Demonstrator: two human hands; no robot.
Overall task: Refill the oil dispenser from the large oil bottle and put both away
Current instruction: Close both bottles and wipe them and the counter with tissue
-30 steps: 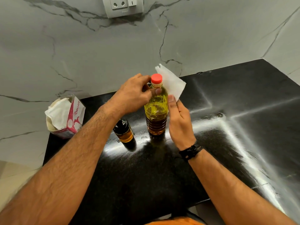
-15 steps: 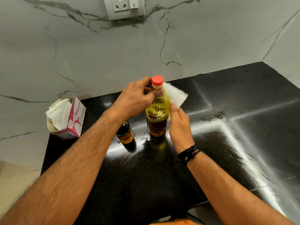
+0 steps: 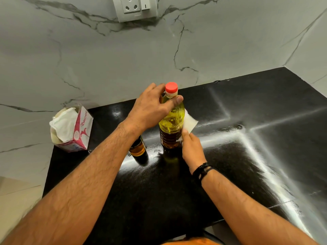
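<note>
Right hand [image 3: 192,149] has slid its pinched tissue [image 3: 190,121] down the large oil bottle [image 3: 170,126]; left hand [image 3: 152,108] grips the neck. Wiping drips, storing next.

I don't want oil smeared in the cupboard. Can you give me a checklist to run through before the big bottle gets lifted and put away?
1. Cap on the bottle: ok, the red cap sits on the neck; how tight, cannot tell.
2. Bottle upright on the counter: ok.
3. Left hand grips the bottle's shoulder: ok.
4. Wiping finished: not ok, the right hand presses the tissue against the bottle's side.
5. Bottle surface dry: cannot tell.
6. Dispenser closed: cannot tell, the left arm hides its top.
</note>
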